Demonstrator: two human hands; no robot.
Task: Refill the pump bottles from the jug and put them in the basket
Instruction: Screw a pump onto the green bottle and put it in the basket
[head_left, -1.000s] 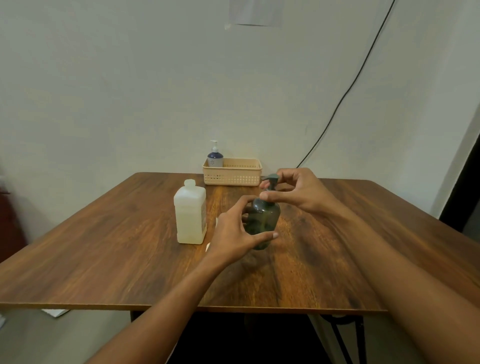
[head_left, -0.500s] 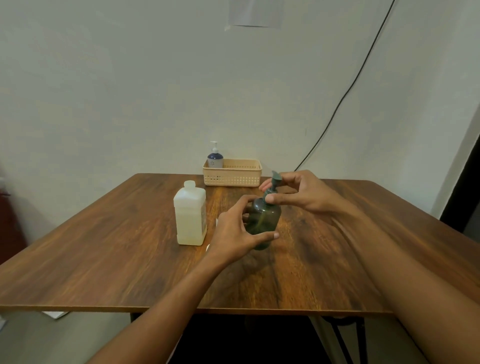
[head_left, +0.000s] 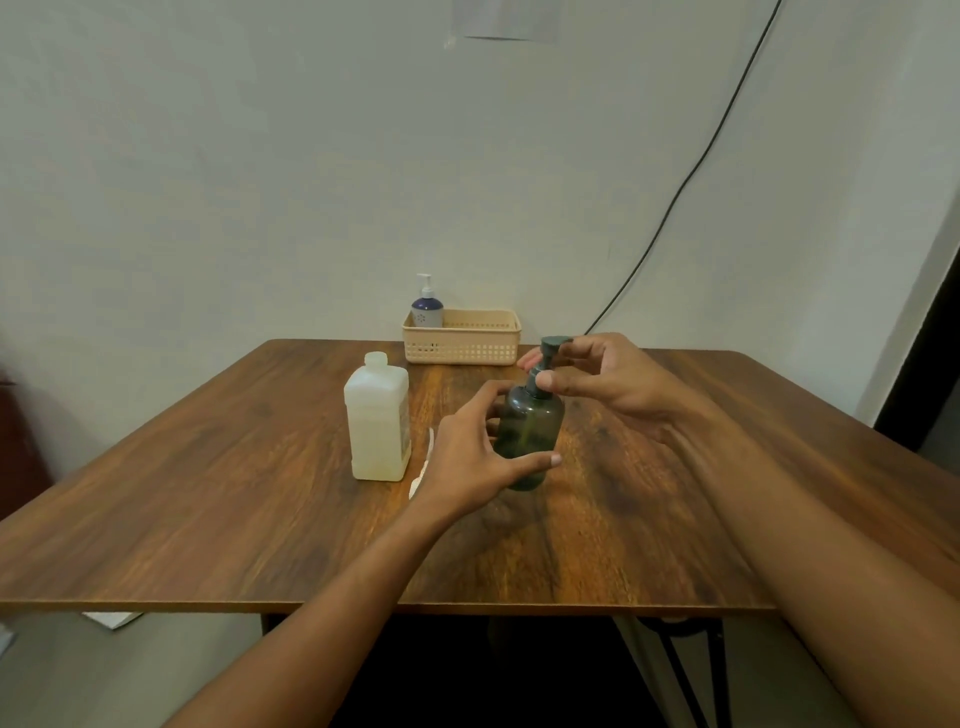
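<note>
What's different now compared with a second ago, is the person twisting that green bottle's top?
Very little. The right hand has shifted its fingers on the pump head of the green bottle, and the head has turned slightly, so it looks like twisting. The left hand keeps gripping the bottle's body. The jug, the basket and the white pump bottle in it have not moved.

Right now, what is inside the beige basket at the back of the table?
One pump bottle with a white pump stands in the left end of the basket. Nothing else shows above the rim; the basket's floor is hidden behind its front wall.
</note>
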